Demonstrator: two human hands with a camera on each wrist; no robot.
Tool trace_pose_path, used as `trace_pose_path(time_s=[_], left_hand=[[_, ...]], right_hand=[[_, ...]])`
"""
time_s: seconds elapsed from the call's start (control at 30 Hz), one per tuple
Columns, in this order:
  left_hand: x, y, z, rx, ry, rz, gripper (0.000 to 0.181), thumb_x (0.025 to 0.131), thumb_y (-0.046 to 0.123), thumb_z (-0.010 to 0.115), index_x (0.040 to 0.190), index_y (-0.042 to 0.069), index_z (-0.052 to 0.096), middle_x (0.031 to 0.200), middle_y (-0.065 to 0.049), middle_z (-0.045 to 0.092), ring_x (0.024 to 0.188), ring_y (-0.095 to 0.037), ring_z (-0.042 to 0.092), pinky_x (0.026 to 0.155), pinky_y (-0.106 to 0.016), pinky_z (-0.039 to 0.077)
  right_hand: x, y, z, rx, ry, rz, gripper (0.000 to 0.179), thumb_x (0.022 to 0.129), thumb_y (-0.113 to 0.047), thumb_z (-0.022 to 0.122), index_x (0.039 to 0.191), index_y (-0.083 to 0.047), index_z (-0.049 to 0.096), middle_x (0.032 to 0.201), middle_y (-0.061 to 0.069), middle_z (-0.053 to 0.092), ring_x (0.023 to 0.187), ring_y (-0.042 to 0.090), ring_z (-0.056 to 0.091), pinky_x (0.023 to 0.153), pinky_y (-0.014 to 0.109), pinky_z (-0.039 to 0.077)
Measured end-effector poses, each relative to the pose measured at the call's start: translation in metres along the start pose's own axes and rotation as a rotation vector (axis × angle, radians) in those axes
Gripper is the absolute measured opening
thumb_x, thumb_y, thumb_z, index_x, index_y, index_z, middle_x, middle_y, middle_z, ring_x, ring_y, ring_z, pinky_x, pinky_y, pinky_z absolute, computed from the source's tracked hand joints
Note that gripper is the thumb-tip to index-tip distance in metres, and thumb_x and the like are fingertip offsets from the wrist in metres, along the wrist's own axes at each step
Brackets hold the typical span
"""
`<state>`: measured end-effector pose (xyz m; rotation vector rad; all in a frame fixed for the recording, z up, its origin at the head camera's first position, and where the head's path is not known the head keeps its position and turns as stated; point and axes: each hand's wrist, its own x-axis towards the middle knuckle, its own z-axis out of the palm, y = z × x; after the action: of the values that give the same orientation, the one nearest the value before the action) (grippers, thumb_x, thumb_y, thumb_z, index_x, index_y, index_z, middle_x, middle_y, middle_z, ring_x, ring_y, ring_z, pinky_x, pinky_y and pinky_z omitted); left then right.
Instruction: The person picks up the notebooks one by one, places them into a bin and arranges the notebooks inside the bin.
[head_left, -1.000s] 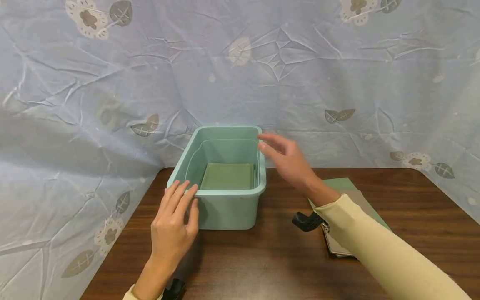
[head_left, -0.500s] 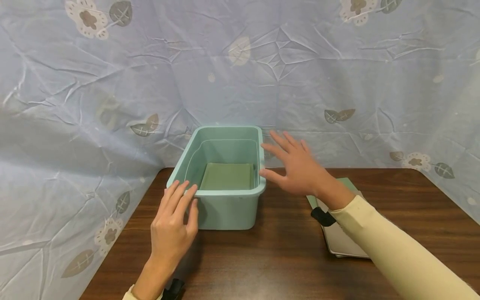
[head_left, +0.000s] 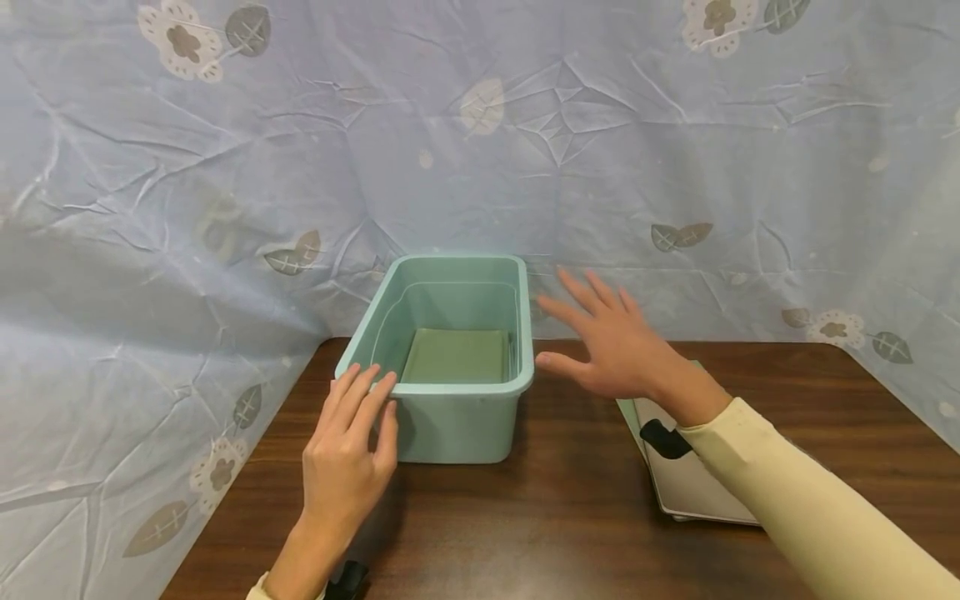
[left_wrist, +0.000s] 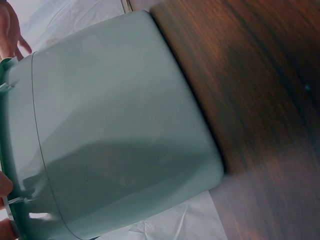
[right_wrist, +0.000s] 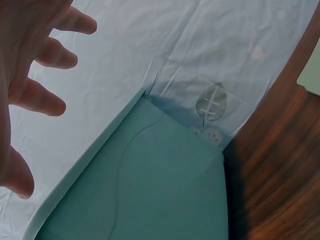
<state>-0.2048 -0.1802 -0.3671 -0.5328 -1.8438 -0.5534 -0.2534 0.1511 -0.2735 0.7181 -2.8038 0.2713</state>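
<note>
A light green plastic bin (head_left: 457, 425) stands on the wooden table, with a flat green notebook-like item (head_left: 456, 357) lying on its floor. My left hand (head_left: 347, 454) rests its fairly straight fingers on the bin's near left rim; the left wrist view shows fingertips (left_wrist: 5, 185) right at that rim. Just right of the bin, my right hand (head_left: 611, 337) hovers with fingers spread and nothing in it. Beneath the right wrist and sleeve lies a stack of flat, notebook-like things, beige (head_left: 697, 483) over green (head_left: 633, 421), partly hidden.
Behind the dark brown table (head_left: 540, 533) hangs a wrinkled, pale floral sheet (head_left: 570, 192), also along the left side. A black camera mount (head_left: 663, 439) juts from the right wrist, above the stack.
My right hand has moved right, away from the bin's right rim, and its fingers have spread. The left hand has stayed at the rim, and the bin stands where it was.
</note>
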Motion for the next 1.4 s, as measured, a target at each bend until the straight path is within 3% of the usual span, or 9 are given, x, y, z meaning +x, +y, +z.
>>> trace_pose_path(time_s=[0.13,0.47,0.7,1.0,1.23,1.4], left_hand=[[0.000,0.000,0.000,0.000,-0.001,-0.003,0.032,0.087,0.007,0.066,0.118,0.007,0.072,0.119,-0.012,0.071,0.119,-0.038,0.061,0.104,-0.046,0.051],[0.001,0.000,0.000,-0.004,-0.014,-0.004,0.031,0.087,0.005,0.066,0.118,0.005,0.072,0.121,-0.014,0.070,0.120,-0.039,0.060,0.104,-0.060,0.047],[0.000,0.001,-0.002,0.004,-0.024,-0.012,0.031,0.087,0.006,0.066,0.118,0.004,0.071,0.121,-0.014,0.070,0.121,-0.039,0.060,0.106,-0.060,0.046],[-0.001,0.000,-0.002,0.003,-0.022,-0.011,0.032,0.087,0.005,0.066,0.118,0.004,0.071,0.122,-0.014,0.069,0.121,-0.039,0.060,0.108,-0.058,0.045],[-0.001,0.000,-0.001,-0.002,-0.018,-0.004,0.032,0.086,0.005,0.066,0.118,0.004,0.071,0.122,-0.014,0.069,0.121,-0.038,0.060,0.106,-0.058,0.047],[0.000,-0.001,0.000,-0.003,-0.012,0.010,0.033,0.086,0.005,0.066,0.118,0.005,0.071,0.122,-0.014,0.069,0.121,-0.038,0.060,0.109,-0.049,0.047]], right_hand=[[-0.006,0.007,-0.001,0.020,0.009,-0.006,0.075,0.089,-0.073,0.046,0.154,-0.042,0.026,0.168,-0.003,0.005,0.154,0.035,0.009,0.121,0.065,0.018],[-0.025,0.030,0.001,0.031,-0.020,0.053,0.077,0.089,-0.072,0.050,0.155,-0.039,0.027,0.166,0.005,0.016,0.152,0.037,0.019,0.117,0.065,0.026],[-0.047,0.053,0.004,0.014,-0.081,0.113,0.079,0.088,-0.075,0.047,0.155,-0.037,0.027,0.167,0.007,0.015,0.152,0.042,0.014,0.117,0.069,0.020],[-0.076,0.081,0.008,0.002,-0.097,0.203,0.079,0.088,-0.074,0.047,0.155,-0.038,0.027,0.167,0.009,0.013,0.151,0.043,0.014,0.114,0.072,0.017],[-0.097,0.100,0.004,0.003,-0.084,0.237,0.080,0.090,-0.071,0.049,0.155,-0.030,0.030,0.166,0.014,0.015,0.149,0.047,0.018,0.109,0.075,0.022],[-0.109,0.110,0.005,-0.005,-0.076,0.235,0.078,0.092,-0.067,0.050,0.155,-0.025,0.032,0.164,0.019,0.017,0.147,0.050,0.021,0.108,0.074,0.024]])
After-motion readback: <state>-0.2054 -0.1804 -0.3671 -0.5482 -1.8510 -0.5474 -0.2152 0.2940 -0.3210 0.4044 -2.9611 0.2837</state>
